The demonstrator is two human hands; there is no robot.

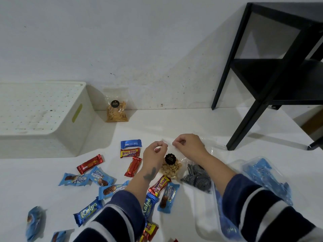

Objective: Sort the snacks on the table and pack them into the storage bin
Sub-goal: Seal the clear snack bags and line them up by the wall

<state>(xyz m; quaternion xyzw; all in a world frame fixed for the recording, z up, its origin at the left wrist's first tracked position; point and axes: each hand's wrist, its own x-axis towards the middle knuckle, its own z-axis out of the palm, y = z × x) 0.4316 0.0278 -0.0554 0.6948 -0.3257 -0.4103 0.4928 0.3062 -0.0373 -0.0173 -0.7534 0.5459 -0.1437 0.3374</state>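
Note:
My left hand (153, 157) and my right hand (189, 145) both pinch the top edge of a clear bag of pale nuts (172, 167) with a round black sticker, held just above the white table (192, 123). Scattered at the front left lie several wrapped bars: red ones (90, 163), a blue one (131, 143), light blue ones (75, 179) and Kalpa bars (88, 211). A white perforated storage bin (42, 117) stands at the back left. A clear bag of yellow sticks (116, 109) leans on the wall beside it.
A clear bag of dark striped discs (197, 178) lies under my right forearm. A larger clear bag with light blue packs (265, 175) lies at the right. A black side table (272, 74) stands on the table surface at the back right.

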